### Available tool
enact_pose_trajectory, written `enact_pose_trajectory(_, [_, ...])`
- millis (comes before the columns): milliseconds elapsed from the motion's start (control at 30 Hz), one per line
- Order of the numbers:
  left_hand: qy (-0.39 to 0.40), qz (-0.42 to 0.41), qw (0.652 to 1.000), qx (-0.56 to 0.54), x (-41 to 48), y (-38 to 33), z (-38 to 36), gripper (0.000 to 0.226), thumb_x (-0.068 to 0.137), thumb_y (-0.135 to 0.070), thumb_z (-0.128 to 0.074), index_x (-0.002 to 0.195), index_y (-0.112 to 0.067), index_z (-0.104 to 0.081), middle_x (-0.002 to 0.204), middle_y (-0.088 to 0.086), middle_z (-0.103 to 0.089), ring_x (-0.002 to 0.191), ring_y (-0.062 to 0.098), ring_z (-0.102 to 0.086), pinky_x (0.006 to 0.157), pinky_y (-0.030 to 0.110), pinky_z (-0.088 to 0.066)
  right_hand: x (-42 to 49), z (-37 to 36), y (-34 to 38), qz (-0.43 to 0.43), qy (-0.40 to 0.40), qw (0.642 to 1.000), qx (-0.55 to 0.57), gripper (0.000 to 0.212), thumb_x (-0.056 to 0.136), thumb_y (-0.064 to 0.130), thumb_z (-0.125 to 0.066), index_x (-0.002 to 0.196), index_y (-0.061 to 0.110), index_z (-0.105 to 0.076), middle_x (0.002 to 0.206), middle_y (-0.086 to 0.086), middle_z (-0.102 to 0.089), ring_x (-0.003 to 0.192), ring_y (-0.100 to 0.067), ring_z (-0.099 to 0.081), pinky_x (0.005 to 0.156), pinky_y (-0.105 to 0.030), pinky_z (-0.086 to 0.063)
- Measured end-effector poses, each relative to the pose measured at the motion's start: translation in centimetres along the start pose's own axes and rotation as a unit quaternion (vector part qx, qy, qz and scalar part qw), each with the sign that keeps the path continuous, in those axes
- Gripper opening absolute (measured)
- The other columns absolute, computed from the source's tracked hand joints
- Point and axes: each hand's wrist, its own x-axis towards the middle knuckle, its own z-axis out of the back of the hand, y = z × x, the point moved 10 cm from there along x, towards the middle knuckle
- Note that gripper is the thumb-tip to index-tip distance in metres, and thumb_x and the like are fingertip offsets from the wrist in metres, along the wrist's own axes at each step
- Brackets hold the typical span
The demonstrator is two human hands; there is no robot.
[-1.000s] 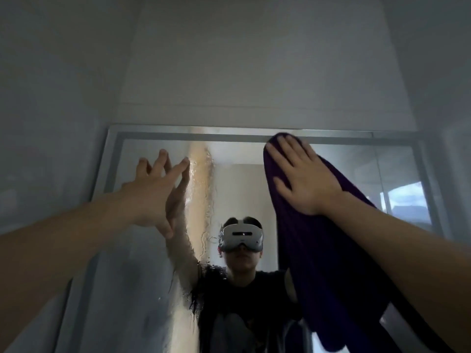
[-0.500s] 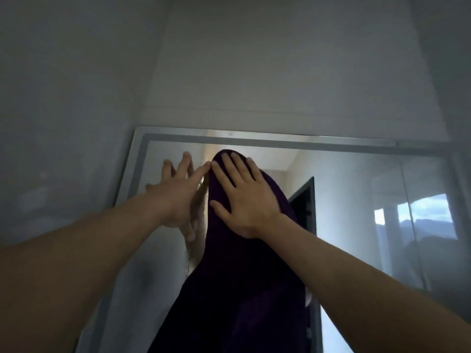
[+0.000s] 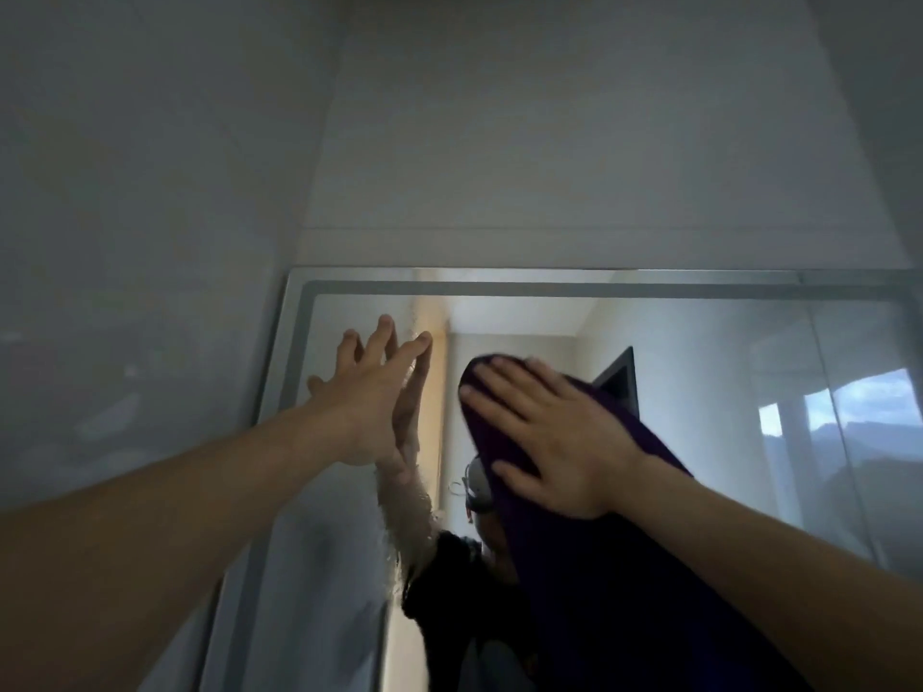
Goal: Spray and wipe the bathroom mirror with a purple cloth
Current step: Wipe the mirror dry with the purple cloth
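— What are the right fingers (image 3: 499, 399) doing?
— They are straight and spread. The right hand (image 3: 554, 442) presses the purple cloth (image 3: 599, 566) flat on the mirror (image 3: 699, 392), left of centre, near its top.
— Which way does the cloth run?
— Its long axis slants: rounded top up-left, the rest hanging toward the lower right.
— And the left hand (image 3: 372, 407)?
— Fingers straight, tips on the mirror, holding nothing.

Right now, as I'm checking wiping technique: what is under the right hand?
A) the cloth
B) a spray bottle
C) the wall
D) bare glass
A: the right hand lies with fingers straight on the cloth, which hangs against the mirror; the left hand holds nothing.
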Motion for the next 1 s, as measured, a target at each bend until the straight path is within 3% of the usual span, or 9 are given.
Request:
enact_pose_trajectory(167, [0.006, -0.003, 1.000, -0.003, 0.2, -0.1, -0.3, 0.158, 0.047, -0.044, -0.100, 0.158, -0.043, 0.013, 0.166, 0.000, 0.026, 0.153, 0.037, 0.019, 0.114, 0.076, -0.019, 4.5, 2.4, -6.3, -0.177, -0.064, 0.982, 0.001, 0.078, 0.096, 0.060, -0.014, 0.162, 0.022, 0.001, 0.170, -0.008, 0.000, 0.157, -0.022, 0.006, 0.127, -0.046, 0.000])
enact_pose_trajectory(367, [0.003, 0.005, 0.998, -0.065, -0.5, -0.7, 0.1, 0.139, 0.071, -0.019, -0.090, 0.154, -0.050, 0.017, 0.161, -0.008, 0.038, 0.150, 0.035, 0.030, 0.117, 0.074, -0.005, 9.5, 2.9, -5.6, -0.251, -0.095, 0.963, 0.037, 0.075, 0.098, 0.055, -0.017, 0.162, 0.018, 0.000, 0.169, -0.012, 0.000, 0.156, -0.027, 0.005, 0.126, -0.049, 0.002])
enact_pose_trajectory(467, [0.006, -0.009, 0.996, -0.089, -1.0, -0.4, 0.2, 0.140, 0.071, -0.023, -0.089, 0.156, -0.042, 0.020, 0.162, -0.008, 0.036, 0.151, 0.030, 0.031, 0.119, 0.072, 0.000, 10.3, 2.5, -2.2, -0.226, -0.097, 0.968, 0.046, 0.073, 0.099, 0.051, -0.019, 0.162, 0.017, -0.003, 0.169, -0.013, -0.001, 0.156, -0.029, 0.003, 0.126, -0.049, 0.002])
enact_pose_trajectory(567, [0.007, -0.014, 0.998, -0.065, -1.8, 1.1, 0.7, 0.151, 0.062, -0.037, -0.095, 0.155, -0.034, 0.024, 0.166, -0.004, 0.030, 0.153, 0.029, 0.026, 0.125, 0.060, -0.005, 10.3, 2.2, 0.4, -0.192, -0.092, 0.975, 0.060, 0.074, 0.099, 0.052, -0.022, 0.162, 0.018, -0.005, 0.169, -0.013, -0.002, 0.156, -0.029, 0.003, 0.126, -0.049, 0.002])
enact_pose_trajectory(667, [0.007, 0.027, 0.996, 0.088, -2.4, 4.7, 1.6, 0.158, 0.054, -0.057, -0.093, 0.153, -0.034, 0.028, 0.165, 0.005, 0.029, 0.153, 0.036, 0.022, 0.123, 0.059, -0.002, 9.8, 1.6, 3.3, -0.141, -0.070, 0.985, 0.070, 0.076, 0.098, 0.057, -0.022, 0.162, 0.021, -0.003, 0.169, -0.011, 0.000, 0.156, -0.027, 0.009, 0.126, -0.050, 0.003])
enact_pose_trajectory(767, [-0.012, 0.051, 0.981, 0.189, -2.9, 7.8, 1.9, 0.153, 0.060, -0.076, -0.079, 0.154, -0.023, 0.030, 0.167, 0.019, 0.017, 0.155, 0.040, 0.013, 0.124, 0.057, 0.006, 8.3, 0.3, 8.2, -0.065, -0.051, 0.993, 0.082, 0.077, 0.097, 0.058, -0.026, 0.162, 0.022, -0.005, 0.169, -0.011, 0.001, 0.155, -0.027, 0.011, 0.123, -0.047, 0.008])
enact_pose_trajectory(900, [-0.014, 0.031, 0.986, 0.164, -3.3, 8.9, 1.2, 0.153, 0.059, -0.084, -0.071, 0.156, -0.018, 0.027, 0.168, 0.021, 0.012, 0.157, 0.032, 0.004, 0.124, 0.050, 0.015, 4.7, -1.5, 12.5, -0.016, -0.039, 0.996, 0.082, 0.077, 0.095, 0.054, -0.038, 0.160, 0.019, -0.019, 0.167, -0.013, -0.013, 0.156, -0.031, -0.004, 0.121, -0.048, 0.001])
enact_pose_trajectory(1000, [-0.026, 0.021, 0.986, 0.166, -3.3, 8.7, 1.1, 0.153, 0.058, -0.085, -0.071, 0.156, -0.018, 0.025, 0.168, 0.019, 0.010, 0.157, 0.031, 0.005, 0.124, 0.051, 0.014, 2.7, -1.6, 11.0, 0.005, -0.034, 0.997, 0.062, 0.080, 0.093, 0.055, -0.042, 0.160, 0.020, -0.019, 0.167, -0.012, -0.015, 0.156, -0.030, -0.009, 0.122, -0.046, -0.003])
